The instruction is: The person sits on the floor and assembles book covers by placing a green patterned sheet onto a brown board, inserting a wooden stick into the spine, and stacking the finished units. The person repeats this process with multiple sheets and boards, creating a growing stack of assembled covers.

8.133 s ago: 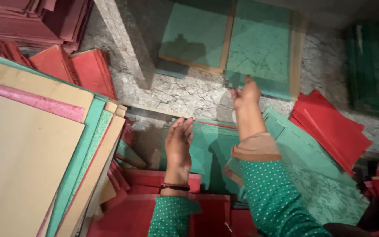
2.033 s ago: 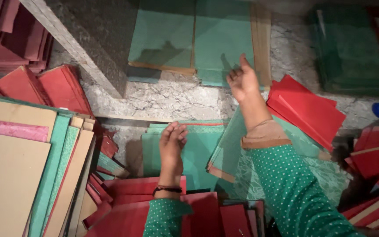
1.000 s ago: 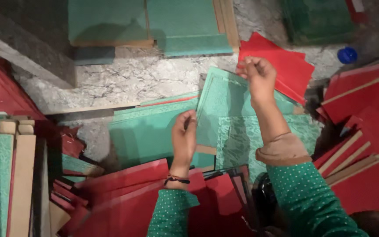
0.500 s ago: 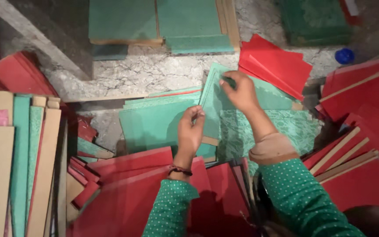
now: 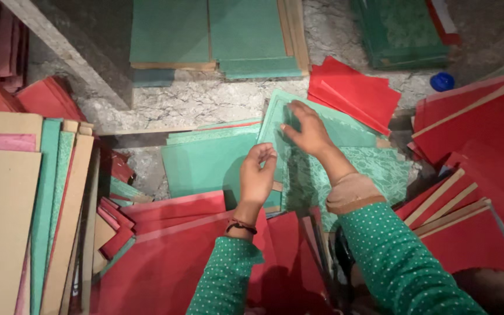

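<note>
Right hand (image 5: 307, 131) has lowered onto green board (image 5: 322, 125), seemingly beside red boards (image 5: 354, 93).

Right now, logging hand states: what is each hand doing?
Left hand: closed on the edge of the green sheet.
Right hand: open, pressed flat on that sheet.
</note>
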